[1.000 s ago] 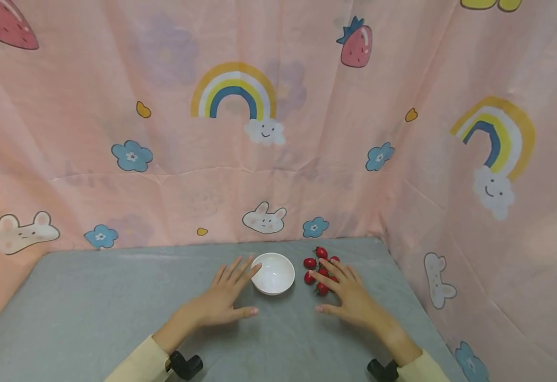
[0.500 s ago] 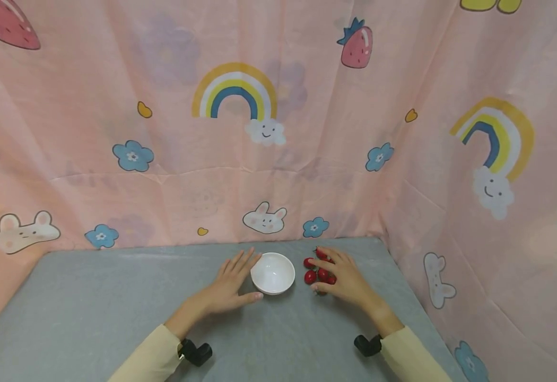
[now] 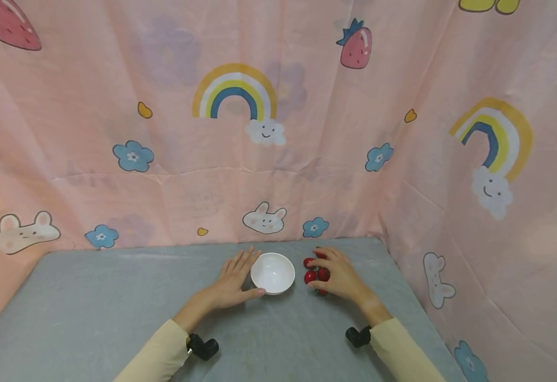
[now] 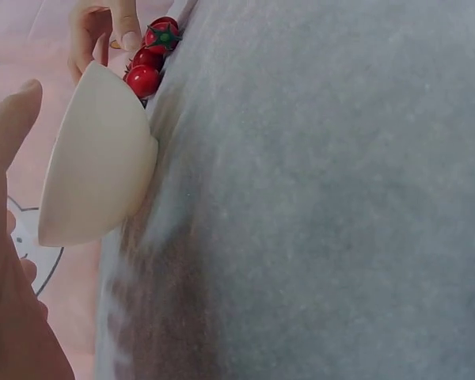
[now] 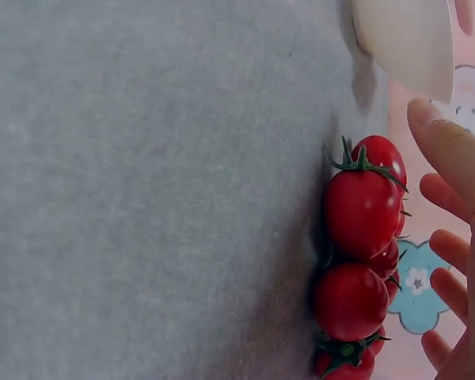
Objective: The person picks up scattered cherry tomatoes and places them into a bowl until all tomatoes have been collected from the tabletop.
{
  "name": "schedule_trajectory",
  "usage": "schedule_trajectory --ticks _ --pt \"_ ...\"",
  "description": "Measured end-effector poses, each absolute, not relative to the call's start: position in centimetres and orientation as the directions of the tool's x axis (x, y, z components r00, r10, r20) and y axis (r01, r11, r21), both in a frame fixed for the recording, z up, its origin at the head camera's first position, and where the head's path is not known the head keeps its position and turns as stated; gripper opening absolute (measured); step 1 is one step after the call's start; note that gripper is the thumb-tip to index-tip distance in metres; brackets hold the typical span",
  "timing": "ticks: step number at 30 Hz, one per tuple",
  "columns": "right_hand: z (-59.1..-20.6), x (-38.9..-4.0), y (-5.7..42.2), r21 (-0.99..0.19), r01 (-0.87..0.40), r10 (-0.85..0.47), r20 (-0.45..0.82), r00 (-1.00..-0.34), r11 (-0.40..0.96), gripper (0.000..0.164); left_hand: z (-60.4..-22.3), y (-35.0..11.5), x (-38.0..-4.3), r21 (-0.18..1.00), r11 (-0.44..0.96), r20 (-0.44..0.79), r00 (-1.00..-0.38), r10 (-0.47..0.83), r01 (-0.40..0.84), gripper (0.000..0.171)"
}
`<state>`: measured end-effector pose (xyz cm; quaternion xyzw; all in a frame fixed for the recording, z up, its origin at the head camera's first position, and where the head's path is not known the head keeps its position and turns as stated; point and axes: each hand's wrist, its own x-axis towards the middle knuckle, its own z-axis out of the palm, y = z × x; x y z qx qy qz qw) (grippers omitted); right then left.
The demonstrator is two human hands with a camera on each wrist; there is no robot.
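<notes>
A small white bowl [image 3: 272, 273] stands upright on the grey cloth. My left hand [image 3: 231, 284] is at its left side, fingers extended toward the back and thumb near the front rim; the left wrist view shows a gap between the thumb and the bowl [image 4: 99, 162]. Right of the bowl lies a cluster of several red cherry tomatoes [image 3: 310, 277] with green stems. Over them hovers my right hand [image 3: 342, 273], its fingers bent loosely and spread, hiding part of the cluster. In the right wrist view the fingers stay apart from the nearest tomatoes [image 5: 362, 214].
Grey cloth [image 3: 116, 302] covers the table. A pink printed curtain [image 3: 173, 185] hangs behind it and along the right side. Black wrist cameras, such as the one on the left wrist [image 3: 203, 347], stick out inward below the hands.
Both hands have moved forward and inward, the left closer to the bowl and the right over the tomatoes with its fingers more bent. The bowl stays in place.
</notes>
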<state>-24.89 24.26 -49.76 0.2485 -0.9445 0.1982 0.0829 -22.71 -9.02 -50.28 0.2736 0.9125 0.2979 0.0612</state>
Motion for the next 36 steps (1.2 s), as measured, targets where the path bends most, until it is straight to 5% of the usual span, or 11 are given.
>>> schedule_trajectory --ticks 36 --pt "-49.8 -26.0 23.2 -0.307 -0.485 -0.449 0.184 -0.874 0.819 0.029 -51.7 -8.6 -23.2 0.63 0.661 0.03 -0.863 0.504 0.408 0.094"
